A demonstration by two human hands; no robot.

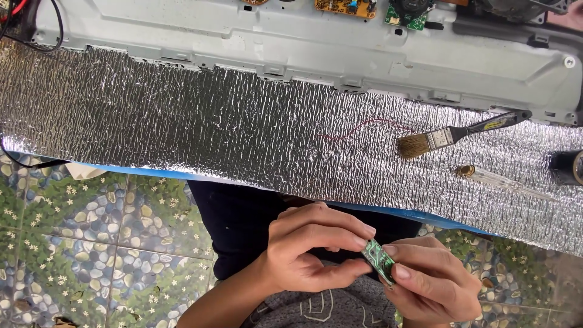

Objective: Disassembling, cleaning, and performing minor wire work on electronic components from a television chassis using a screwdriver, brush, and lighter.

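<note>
The small green circuit board [379,261] is already off the bench and in hand, well apart from the grey metal chassis [316,54] lying open on the foil mat [182,127]; the work on it looks mid-way. The left hand [313,249] closes its thumb and forefingers on the board's near end, and the right hand [431,279] pinches the far end between thumb and forefinger. The paintbrush [452,135] and clear-handled screwdriver [504,181] lie untouched beyond the fingertips.
</note>
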